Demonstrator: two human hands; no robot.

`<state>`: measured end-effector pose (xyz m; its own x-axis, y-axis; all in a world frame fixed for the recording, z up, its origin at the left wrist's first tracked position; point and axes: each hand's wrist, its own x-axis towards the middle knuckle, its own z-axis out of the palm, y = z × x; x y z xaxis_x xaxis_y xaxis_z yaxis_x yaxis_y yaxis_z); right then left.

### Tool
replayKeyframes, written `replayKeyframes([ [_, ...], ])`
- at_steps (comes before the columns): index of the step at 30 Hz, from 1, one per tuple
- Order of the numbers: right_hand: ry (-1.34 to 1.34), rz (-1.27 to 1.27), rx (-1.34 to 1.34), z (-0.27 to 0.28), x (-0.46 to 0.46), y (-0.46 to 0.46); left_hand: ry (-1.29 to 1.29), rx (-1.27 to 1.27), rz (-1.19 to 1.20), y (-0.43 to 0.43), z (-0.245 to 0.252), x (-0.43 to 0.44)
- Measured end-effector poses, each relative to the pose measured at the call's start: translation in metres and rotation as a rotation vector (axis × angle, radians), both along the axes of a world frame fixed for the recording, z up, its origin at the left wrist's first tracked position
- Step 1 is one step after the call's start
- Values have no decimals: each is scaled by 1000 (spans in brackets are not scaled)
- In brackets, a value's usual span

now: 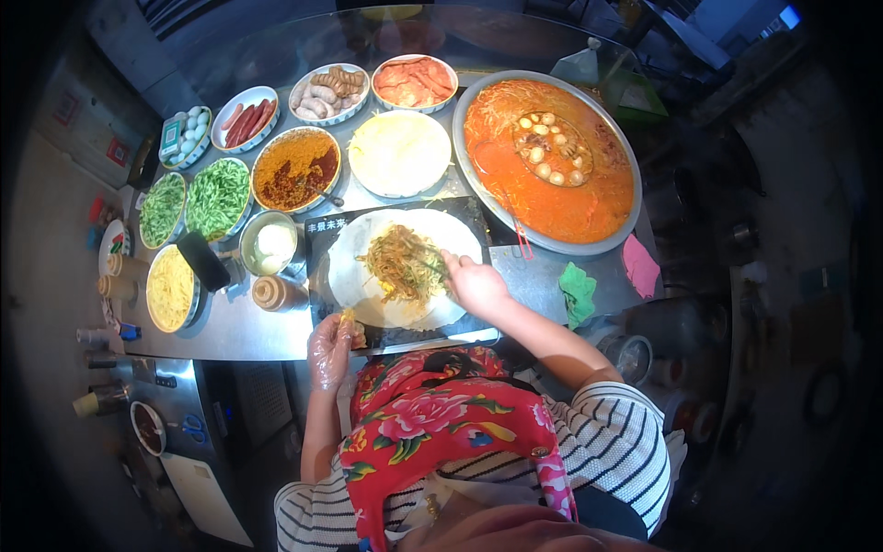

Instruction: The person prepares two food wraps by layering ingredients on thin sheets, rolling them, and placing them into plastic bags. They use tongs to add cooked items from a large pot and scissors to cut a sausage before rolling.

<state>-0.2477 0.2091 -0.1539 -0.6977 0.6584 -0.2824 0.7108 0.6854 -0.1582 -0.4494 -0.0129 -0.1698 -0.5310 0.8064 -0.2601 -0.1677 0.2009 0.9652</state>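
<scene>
A thin round white wrap [348, 269] lies flat on a dark board [321, 303] in front of me. Heaped at its middle is a filling of brown and pale green shreds [405, 265] with bits of yellow. My left hand [330, 352], in a clear plastic glove, pinches a crumpled yellowish piece of food [353, 328] at the board's near left edge. Over the wrap's right side is my right hand [477, 286], bare, its curled fingertips at the filling's edge. Something thin and dark shows by those fingertips; whether they grip it is unclear.
A wide pan of red broth [566, 214] stands right of the board. Left are a metal bowl [252, 259], a squeeze bottle [276, 293] and a phone [203, 261]. Behind sit bowls of pale shreds [400, 152] and chili seasoning [295, 165]. A green cloth [577, 295] lies right.
</scene>
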Motion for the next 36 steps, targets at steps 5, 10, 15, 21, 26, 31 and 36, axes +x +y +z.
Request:
replayKeyframes([
  [5, 77, 118, -118, 2, -4, -13, -37, -45, -52, 2, -9, 3],
  [10, 73, -19, -82, 10, 0, -16, 40, -45, -98, 2, -6, -1],
  [15, 109, 115, -199, -1, -4, -34, 35, -62, -129, 8, -8, 2],
  [21, 92, -163, -60, 3, -3, -31, 89, -104, -215, 5, -15, 0],
  [26, 53, -14, -93, 4, -11, -40, 24, -181, -189, 11, -10, 2],
  [31, 119, -30, -4, -9, -56, -5, 50, -128, -260, 24, -14, 2],
  [36, 43, -51, -75, -12, 12, -38, 185, -115, -165, 34, -42, -20],
])
